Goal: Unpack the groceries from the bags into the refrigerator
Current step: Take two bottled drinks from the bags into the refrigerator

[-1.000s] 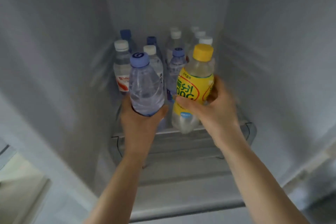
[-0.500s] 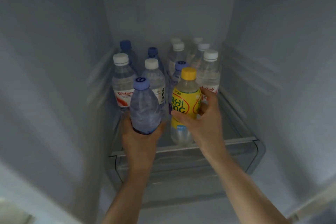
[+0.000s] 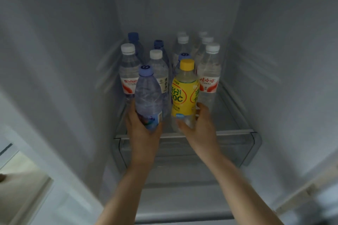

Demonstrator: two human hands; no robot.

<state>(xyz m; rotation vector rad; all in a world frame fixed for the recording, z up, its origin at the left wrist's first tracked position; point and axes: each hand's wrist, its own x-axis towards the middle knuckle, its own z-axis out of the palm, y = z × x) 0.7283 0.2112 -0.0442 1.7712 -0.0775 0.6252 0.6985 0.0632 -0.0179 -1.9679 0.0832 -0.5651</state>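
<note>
Both my arms reach into the refrigerator. My left hand [image 3: 141, 129] grips the bottom of a clear water bottle with a pale blue cap [image 3: 148, 97], held upright just over the front of the glass shelf [image 3: 234, 131]. My right hand [image 3: 198, 126] holds the lower part of a yellow-labelled drink bottle with a yellow cap [image 3: 184, 95], upright beside the first and close to the shelf; whether its base touches the shelf is hidden. Behind them stand several water bottles, such as a white-capped one with a red label [image 3: 209, 76].
More bottles fill the back of the shelf, with white caps [image 3: 128, 71] on some and dark blue caps [image 3: 133, 37] on others. The fridge walls close in on both sides. Bare shelf shows at the front right. A lower shelf [image 3: 182, 197] lies beneath my forearms.
Both hands have pushed deeper into the fridge and lowered the two bottles toward the shelf front. My right hand has slid down the yellow bottle to its base.
</note>
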